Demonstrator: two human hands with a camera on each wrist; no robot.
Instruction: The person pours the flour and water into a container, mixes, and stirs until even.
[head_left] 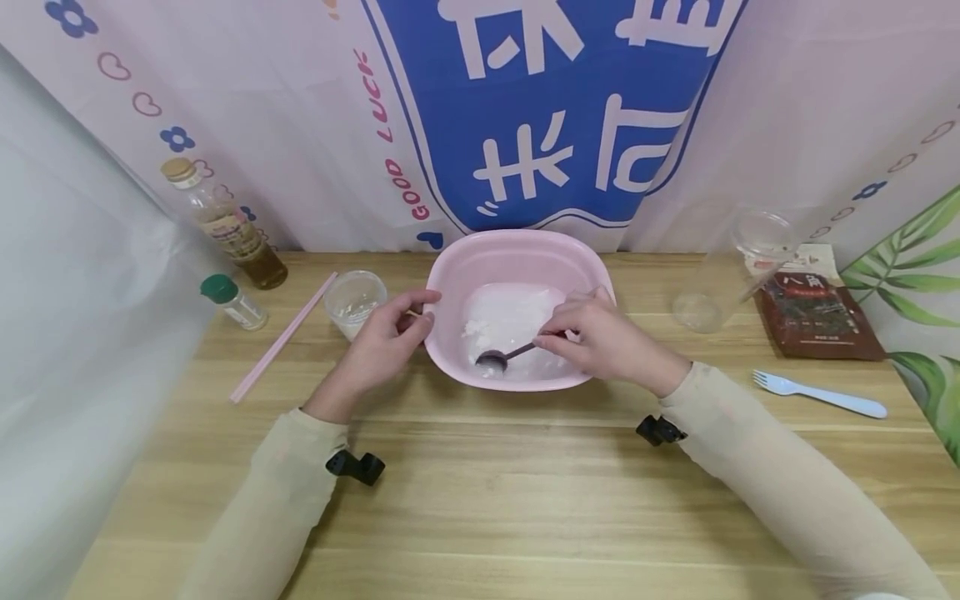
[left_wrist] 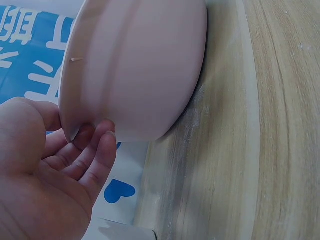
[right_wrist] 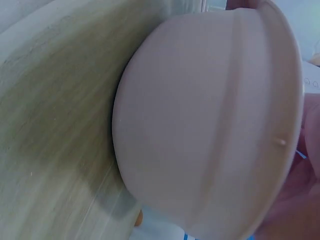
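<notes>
A pink plastic basin [head_left: 517,242] stands on the table with white powder [head_left: 487,337] and a whitish wet patch inside. My left hand [head_left: 386,337] pinches the basin's left rim, thumb on top and fingers curled underneath, as the left wrist view shows with the hand [left_wrist: 55,165] at the edge. Over the basin's right side, my right hand [head_left: 600,337] holds a dark spoon [head_left: 492,360] by its handle. The spoon's bowl dips into the powder near the front wall. In the right wrist view, the basin's outer wall [right_wrist: 185,120] hides most of the right hand [right_wrist: 300,195].
Left of the basin are a clear cup [head_left: 356,300], pink chopsticks [head_left: 281,342], a green-capped shaker [head_left: 234,302] and an oil bottle [head_left: 232,225]. To the right are a tilted clear container [head_left: 731,267], a brown spice packet [head_left: 813,312] and a blue fork [head_left: 821,394]. A printed curtain [head_left: 300,150] hangs behind.
</notes>
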